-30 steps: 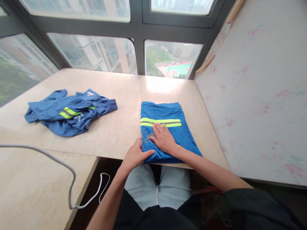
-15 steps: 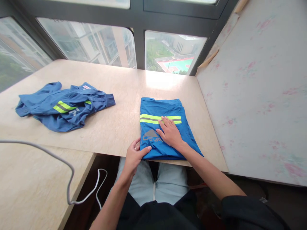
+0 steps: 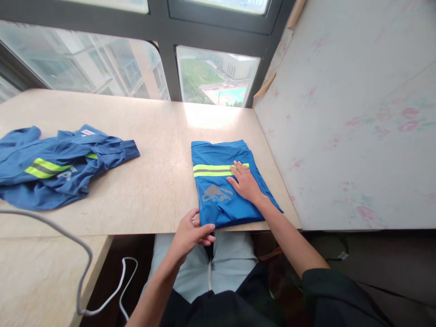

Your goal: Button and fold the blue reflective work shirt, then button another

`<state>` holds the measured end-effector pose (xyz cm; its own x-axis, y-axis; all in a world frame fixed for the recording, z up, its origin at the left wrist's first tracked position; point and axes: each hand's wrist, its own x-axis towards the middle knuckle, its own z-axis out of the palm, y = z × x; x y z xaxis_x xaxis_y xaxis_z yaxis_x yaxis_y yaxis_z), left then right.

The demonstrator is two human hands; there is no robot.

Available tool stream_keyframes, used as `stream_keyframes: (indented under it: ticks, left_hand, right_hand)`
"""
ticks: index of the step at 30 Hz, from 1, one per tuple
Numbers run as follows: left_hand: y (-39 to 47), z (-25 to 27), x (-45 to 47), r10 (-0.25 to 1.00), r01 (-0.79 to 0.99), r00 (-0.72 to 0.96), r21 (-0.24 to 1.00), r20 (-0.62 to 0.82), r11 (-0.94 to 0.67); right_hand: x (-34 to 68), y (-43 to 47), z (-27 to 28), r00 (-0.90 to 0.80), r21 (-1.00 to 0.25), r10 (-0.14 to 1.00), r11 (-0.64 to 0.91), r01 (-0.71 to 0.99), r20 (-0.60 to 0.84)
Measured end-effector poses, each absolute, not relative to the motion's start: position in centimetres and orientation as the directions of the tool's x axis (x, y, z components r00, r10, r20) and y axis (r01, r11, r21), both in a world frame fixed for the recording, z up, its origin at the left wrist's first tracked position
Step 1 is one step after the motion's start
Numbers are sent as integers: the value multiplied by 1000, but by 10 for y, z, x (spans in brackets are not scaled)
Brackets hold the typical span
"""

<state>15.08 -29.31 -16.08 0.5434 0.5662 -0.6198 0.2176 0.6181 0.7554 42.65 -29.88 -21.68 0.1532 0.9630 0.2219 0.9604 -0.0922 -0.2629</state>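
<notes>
A blue work shirt, folded into a flat block, lies at the front edge of the sill-like tabletop. It has a yellow-and-grey reflective stripe and a grey printed logo. My right hand rests palm down on it, fingers outstretched over the right end of the stripe. At the near left corner, my left hand holds the shirt's edge, thumb along the top and some fingertips showing below. A second blue work shirt with the same kind of stripe lies loosely crumpled to the left.
Grey-framed windows border the pale tabletop at the back. A flower-patterned wall closes off the right side. A white cable loops over a lower-left surface and hangs into the gap beside my legs.
The view has swung to the right. My right hand has slid rightward along the stripe, uncovering the logo. Fingers of my left hand now show below the shirt's near edge.
</notes>
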Motion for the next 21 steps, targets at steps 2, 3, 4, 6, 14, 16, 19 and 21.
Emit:
stream_keyframes:
  ticks: [2,3,4,6,14,16,19,21]
  left_hand:
    - [-291,-164,162,579,236,546,774,-606,587]
    - [-290,-165,167,589,243,543,784,-598,572]
    - [-288,-164,172,598,253,542,793,-591,555]
    - [-284,-163,180,593,298,552,803,-586,516]
    - [-268,-167,189,637,340,538,834,-552,435]
    - [-264,-173,191,708,292,526,882,-472,371]
    - [-264,-185,200,785,270,535,943,-313,193]
    - [-267,-190,206,835,294,534,955,-134,-35]
  right_hand:
    - [440,-303,-218,187,-223,954,-134,966,235]
    - [447,-305,-218,220,-200,944,-173,964,244]
    - [454,-307,-218,259,-180,933,-218,959,251]
    - [469,-310,-218,329,-152,911,-299,942,248]
    - [516,-306,-218,425,-111,889,-411,905,172]
    - [525,-304,-219,445,-104,881,-434,895,157]
    - [538,-304,-220,471,-94,870,-462,882,147]
    - [544,-305,-222,479,-85,865,-471,878,150]
